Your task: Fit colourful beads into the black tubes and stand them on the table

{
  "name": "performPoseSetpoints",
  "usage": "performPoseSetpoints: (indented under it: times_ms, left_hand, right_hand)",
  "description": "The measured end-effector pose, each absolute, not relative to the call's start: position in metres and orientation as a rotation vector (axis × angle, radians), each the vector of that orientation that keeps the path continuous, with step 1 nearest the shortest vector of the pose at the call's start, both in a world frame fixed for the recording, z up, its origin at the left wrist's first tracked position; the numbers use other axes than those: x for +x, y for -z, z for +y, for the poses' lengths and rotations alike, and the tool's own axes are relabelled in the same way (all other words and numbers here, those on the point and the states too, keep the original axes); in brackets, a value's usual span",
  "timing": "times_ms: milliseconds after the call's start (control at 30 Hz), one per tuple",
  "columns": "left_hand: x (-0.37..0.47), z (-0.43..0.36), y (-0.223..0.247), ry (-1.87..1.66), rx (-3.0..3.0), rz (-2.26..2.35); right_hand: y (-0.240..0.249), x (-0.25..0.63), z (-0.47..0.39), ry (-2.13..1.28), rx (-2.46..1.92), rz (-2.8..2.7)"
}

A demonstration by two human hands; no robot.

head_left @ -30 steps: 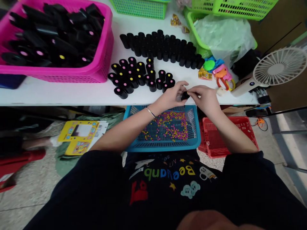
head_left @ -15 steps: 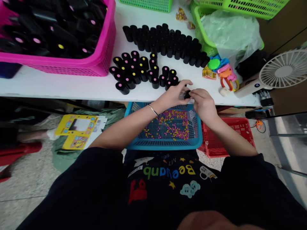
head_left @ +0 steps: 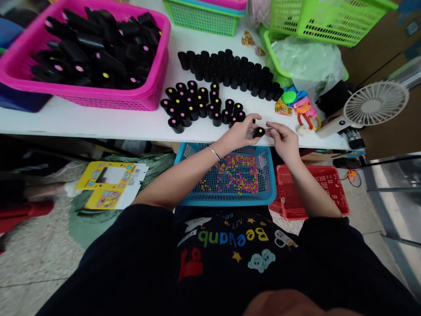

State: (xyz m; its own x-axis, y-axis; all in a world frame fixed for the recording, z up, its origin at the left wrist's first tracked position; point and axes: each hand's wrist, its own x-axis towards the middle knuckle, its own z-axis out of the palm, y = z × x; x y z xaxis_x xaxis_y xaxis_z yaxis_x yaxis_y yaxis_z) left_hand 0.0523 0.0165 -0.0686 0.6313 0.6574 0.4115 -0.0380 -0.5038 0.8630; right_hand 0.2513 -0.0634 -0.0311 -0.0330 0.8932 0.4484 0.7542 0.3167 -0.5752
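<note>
The white bench carries the pink basket, heaped with black cylinders. A blue basket sits below the bench's front edge, with loose pink and yellow discs on its mesh. A dark group of upright cylinders stands behind a nearer group with dotted tops.

Hands: the left hand grasps one black cylinder over the bench's front edge. The right hand, previously against that cylinder, has moved just beside it, fingertips drawn together; whether they pinch anything cannot be told.

Change noted: the cylinder's end has turned into view, showing a yellow dot. It now appears to match the yellow-dotted pieces standing nearby.
</note>
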Motion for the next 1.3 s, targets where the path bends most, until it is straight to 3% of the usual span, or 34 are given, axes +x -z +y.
performPoseSetpoints:
  times_ms: [567,933,1300]
  left_hand:
    - [0.058,0.024,0.081,-0.957,1.831,0.483]
    - [0.056,0.031,0.077,-0.939,1.802,0.478]
    - [0.038,0.002,0.058,-1.084,2.148,0.431]
  right_hand:
    - [0.047,0.244,-0.061,-0.294,-1.445,-1.991]
    - [0.049,0.257,-0.015,-0.780,-1.320,-2.053]
    - [0.051,0.255,-0.004,-0.866,-1.302,-2.026]
